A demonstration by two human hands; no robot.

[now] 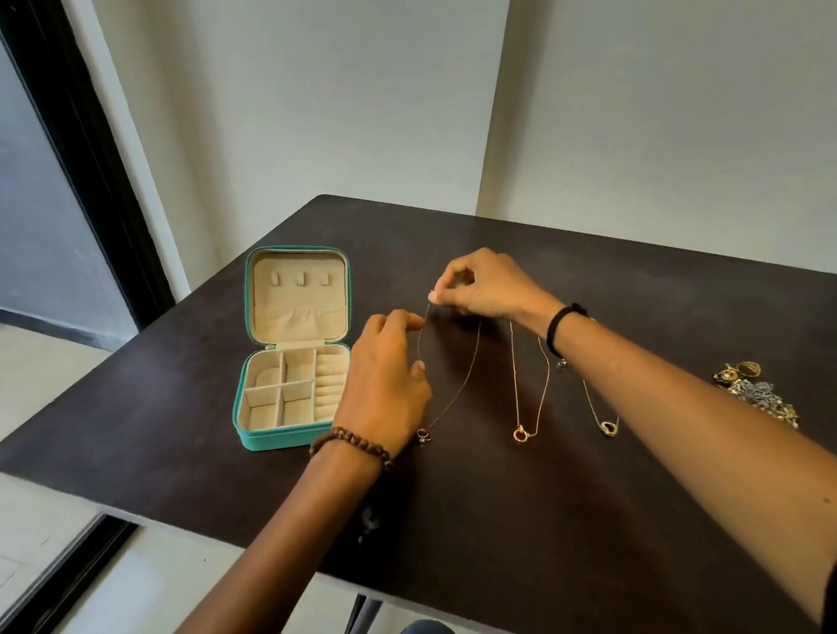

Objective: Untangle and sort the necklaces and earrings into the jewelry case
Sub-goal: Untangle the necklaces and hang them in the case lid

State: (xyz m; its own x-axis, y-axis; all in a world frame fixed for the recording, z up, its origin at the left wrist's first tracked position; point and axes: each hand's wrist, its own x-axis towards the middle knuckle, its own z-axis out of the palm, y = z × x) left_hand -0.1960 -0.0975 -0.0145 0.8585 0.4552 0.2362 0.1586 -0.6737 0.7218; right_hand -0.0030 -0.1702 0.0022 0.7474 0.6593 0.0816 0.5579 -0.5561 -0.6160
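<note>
hands at work over dark table [481,542], head view. right hand [486,289] is raised above the tabletop, thumb and forefinger pressed together on the upper end of thin chain necklace [464,379]; its other fingers are curled. left hand [386,372] lies just beside it, fingers curled, fingertips closed on the same chain a little below the right-hand pinch. the chain hangs in a loop from both pinches and its small pendant touches the table by the left wrist, which wears beaded bracelet [352,440]. black wristband [559,325] circles the right wrist.

second necklace [520,434], with a gold ring pendant, and third necklace [608,426] lie stretched out side by side under the right forearm, apart from each other and from the held chain. jewelry case [296,350], teal with a beige lining, stands open near the table's left edge, lid upright, its compartments holding nothing; its near wall sits close to the left hand. earring pile [754,390] rests well apart on the right, beyond the right forearm.

bare tabletop shows between the forearms down to the near edge, and beyond the hands to the far corner at the wall. glass door [7,205] borders the left side.
</note>
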